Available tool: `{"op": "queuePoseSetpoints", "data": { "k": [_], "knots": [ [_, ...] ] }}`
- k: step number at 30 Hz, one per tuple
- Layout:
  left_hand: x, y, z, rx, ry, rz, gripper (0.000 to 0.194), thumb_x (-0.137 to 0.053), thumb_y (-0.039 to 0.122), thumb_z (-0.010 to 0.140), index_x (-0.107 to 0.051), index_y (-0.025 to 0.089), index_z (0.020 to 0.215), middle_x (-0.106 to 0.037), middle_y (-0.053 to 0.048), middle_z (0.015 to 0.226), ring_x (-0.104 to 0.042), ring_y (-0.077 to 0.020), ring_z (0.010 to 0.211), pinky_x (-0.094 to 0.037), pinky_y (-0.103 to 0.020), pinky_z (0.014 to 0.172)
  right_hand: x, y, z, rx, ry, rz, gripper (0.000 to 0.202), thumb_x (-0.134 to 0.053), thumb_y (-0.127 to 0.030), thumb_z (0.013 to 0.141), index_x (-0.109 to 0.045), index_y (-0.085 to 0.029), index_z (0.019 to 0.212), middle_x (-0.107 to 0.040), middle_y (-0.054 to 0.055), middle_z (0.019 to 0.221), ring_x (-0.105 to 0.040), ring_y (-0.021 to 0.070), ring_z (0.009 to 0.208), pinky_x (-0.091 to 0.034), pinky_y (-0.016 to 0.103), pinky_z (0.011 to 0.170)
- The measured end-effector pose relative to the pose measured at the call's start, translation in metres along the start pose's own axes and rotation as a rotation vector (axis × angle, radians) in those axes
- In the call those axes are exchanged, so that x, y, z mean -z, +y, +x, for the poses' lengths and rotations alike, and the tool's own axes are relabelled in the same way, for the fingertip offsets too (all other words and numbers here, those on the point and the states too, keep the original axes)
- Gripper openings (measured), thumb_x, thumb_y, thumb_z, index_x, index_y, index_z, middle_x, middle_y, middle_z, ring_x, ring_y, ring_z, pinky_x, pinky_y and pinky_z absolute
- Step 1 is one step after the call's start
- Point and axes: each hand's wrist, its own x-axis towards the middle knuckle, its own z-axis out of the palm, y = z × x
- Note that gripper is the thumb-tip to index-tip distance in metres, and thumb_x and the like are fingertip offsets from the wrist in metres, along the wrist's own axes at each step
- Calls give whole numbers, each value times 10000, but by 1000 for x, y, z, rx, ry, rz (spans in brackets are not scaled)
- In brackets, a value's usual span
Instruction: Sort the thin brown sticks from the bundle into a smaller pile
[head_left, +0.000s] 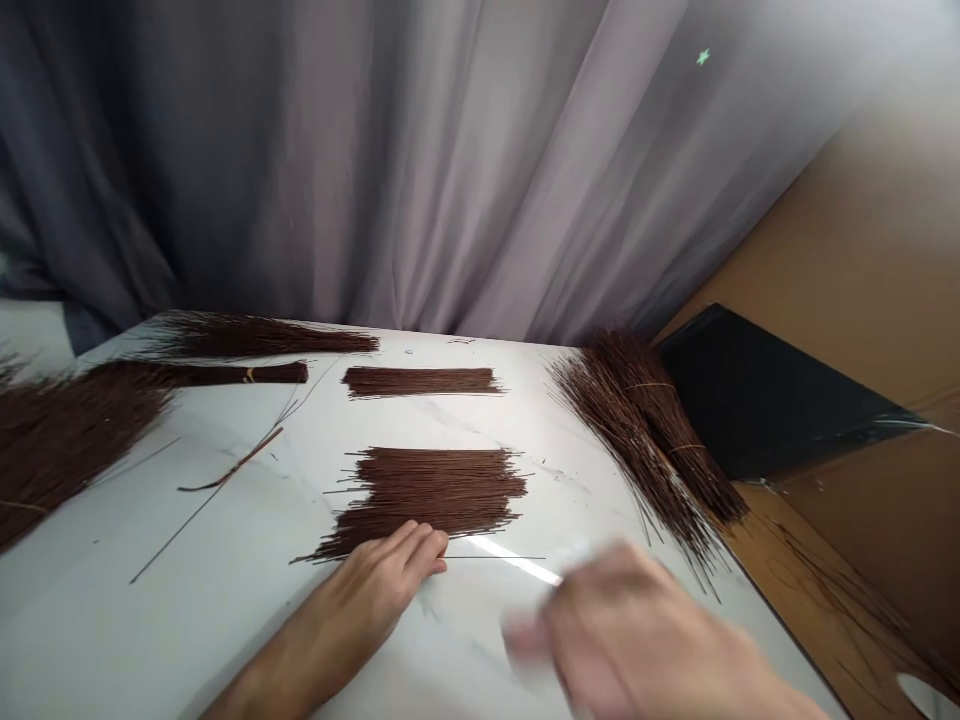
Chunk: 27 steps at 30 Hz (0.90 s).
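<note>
Probably the twigs [439, 487] are light, brittle, best held mid-length; left grip [397, 563] seems pinching one, right grip [619, 630] I cannot tell.

The stalks [439, 490] look matt, perhaps woody, the tabletop [420, 420] glossy, the curtain [420, 170] cloth.

Passage between stick mat [435, 490] and short bundle [422, 382]; tied bundles [675, 420] block far right.
</note>
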Motion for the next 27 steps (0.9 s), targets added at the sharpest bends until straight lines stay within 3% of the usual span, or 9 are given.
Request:
{"op": "queuePoseSetpoints", "data": {
  "k": [3,5,7,10,12,17,21,27],
  "knots": [
    [4,-1,-2,-15,-32,-4,486,-348,-67,901,-539,269,1195,-664,-8,1046,-650,-208,983,-508,-296,761,8,42,56,-109,31,9,236,-512,-289,1029,-652,-332,1214,-723,54,1140,-671,240,991,-578,436,823],
    [6,-1,-1,-18,-55,16,547,-341,-110,859,-537,265,1205,-662,-4,1036,-642,-215,1015,-496,-307,763,9,84,97,-164,-48,-60,155,-564,-294,1006,-679,-238,1093,-712,61,1128,-648,209,967,-556,352,770],
    [7,-2,1,-6,-65,54,452,-368,-87,907,-555,244,1151,-651,-5,988,-639,-226,990,-476,-322,733,6,127,134,-147,-110,-320,113,-632,-224,946,-691,-206,1041,-702,58,1103,-610,194,982,-511,319,811],
    [6,-7,3,-8,-44,115,271,-423,6,990,-570,219,1069,-634,-14,944,-632,-230,920,-462,-330,695,-1,178,174,-173,-164,-395,69,-718,-134,852,-703,-156,915,-712,50,949,-604,162,818,-478,279,731],
    [6,-10,4,-26,-12,149,227,-426,45,1016,-574,215,1043,-630,-20,927,-629,-227,902,-467,-324,695,-4,200,189,-178,-190,-428,113,-753,-119,816,-701,-147,912,-709,29,895,-589,141,741,-454,257,681],
    [3,-13,3,-75,38,197,200,-408,99,1049,-571,212,1030,-625,-34,902,-631,-222,897,-478,-304,685,-12,221,198,-125,-190,-549,148,-741,-128,848,-688,-177,976,-676,25,939,-582,162,835,-428,263,732],
    [2,-10,3,-97,40,193,196,-408,105,1050,-561,211,987,-616,-34,879,-630,-217,877,-484,-301,686,-21,224,194,-46,-166,-682,64,-622,-125,945,-652,-178,965,-643,71,988,-542,218,975,-426,308,812],
    [1,-10,3,-102,45,193,187,-436,101,1044,-544,213,941,-611,-28,862,-627,-218,863,-465,-308,669,-31,222,191,68,-205,-869,195,-434,-56,998,-607,-145,997,-606,145,1050,-503,272,1004,-433,377,874]
  ]
}}
